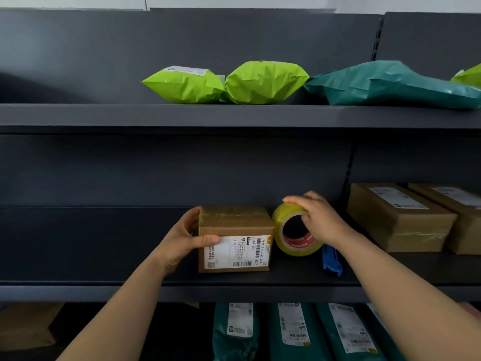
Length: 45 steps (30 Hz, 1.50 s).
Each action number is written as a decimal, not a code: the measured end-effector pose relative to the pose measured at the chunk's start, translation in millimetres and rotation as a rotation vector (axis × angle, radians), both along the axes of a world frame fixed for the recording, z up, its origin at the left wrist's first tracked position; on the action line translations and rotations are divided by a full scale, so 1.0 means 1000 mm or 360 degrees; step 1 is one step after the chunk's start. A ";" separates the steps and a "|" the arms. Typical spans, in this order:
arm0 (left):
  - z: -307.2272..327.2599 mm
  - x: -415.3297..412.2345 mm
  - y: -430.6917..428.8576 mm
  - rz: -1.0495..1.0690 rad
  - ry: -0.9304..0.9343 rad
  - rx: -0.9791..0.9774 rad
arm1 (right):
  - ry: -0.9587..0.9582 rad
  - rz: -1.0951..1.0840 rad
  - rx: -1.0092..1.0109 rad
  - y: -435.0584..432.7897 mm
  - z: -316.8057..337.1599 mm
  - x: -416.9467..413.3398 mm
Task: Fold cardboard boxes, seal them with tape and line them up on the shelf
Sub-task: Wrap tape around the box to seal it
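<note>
The middle shelf (78, 272) of a dark grey rack runs the full width of the view, and its left half lies bare from the front lip back to the rear panel, the widest open stretch here. Near its centre stands one small cardboard box (234, 239), sealed across the top with clear tape and bearing a white shipping label on the face turned toward the camera; it sits back from the front edge with a strip of bare shelf ahead of it. The left hand (186, 239) grips the box's left side, thumb laid across the front over the label's edge and the other fingers wrapped behind the corner. Just beside the box on the right, a roll of yellowish tape (295, 231) stands on edge, its core facing the camera; the right hand (318, 218) curls over its top, fingers bent around the rim and one tucked into the core. A blue cutter (331, 261) lies flat on the shelf just right of the roll, partly under the right forearm. Farther right, apart from the roll, two larger brown boxes (400, 217) sit side by side, each labelled on top. On the upper shelf (78, 115) rest two bright green bags (265, 83), a teal bag (390, 83), and a sliver of another green one at the right edge. Below, at least three teal labelled bags (235, 332) stand in a row.
</note>
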<state>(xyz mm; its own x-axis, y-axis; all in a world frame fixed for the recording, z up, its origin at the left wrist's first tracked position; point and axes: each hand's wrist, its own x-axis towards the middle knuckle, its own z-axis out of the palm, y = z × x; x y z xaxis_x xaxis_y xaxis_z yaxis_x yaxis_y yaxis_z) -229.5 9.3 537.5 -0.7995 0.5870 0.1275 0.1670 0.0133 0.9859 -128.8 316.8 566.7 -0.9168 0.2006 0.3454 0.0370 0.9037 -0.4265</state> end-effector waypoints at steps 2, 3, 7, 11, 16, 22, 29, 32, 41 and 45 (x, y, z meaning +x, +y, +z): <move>-0.004 -0.001 0.000 -0.0008 0.0013 -0.0005 | -0.0009 0.0000 0.0012 -0.001 -0.003 0.000; -0.005 -0.001 0.000 -0.0013 0.0015 -0.0004 | -0.0015 -0.0004 0.0010 -0.002 -0.004 0.001; -0.009 0.001 0.002 -0.0022 -0.0002 0.0027 | -0.0042 -0.0040 -0.0001 -0.002 -0.008 0.001; -0.009 0.001 0.002 -0.0028 -0.0010 0.0041 | -0.0101 -0.0063 -0.0014 -0.002 -0.010 -0.001; -0.008 -0.001 0.000 -0.0035 -0.0007 -0.0034 | -0.0156 -0.0081 0.0042 -0.004 -0.012 0.002; -0.002 -0.002 -0.003 -0.0050 -0.0002 -0.0177 | -0.0271 0.0033 -0.0140 -0.017 0.012 0.019; 0.004 0.000 -0.003 -0.0086 -0.0020 -0.0240 | -0.0188 0.0488 0.0131 -0.105 0.038 0.004; 0.004 0.000 -0.003 -0.0072 -0.0016 -0.0250 | -0.0354 0.0623 0.0193 -0.137 0.033 -0.008; 0.000 -0.005 -0.004 -0.0080 -0.0005 -0.0245 | -0.0576 0.0460 0.0340 -0.097 0.024 0.007; -0.001 -0.003 -0.002 -0.0082 0.0003 -0.0251 | -0.0529 0.0396 0.0359 -0.083 0.022 0.016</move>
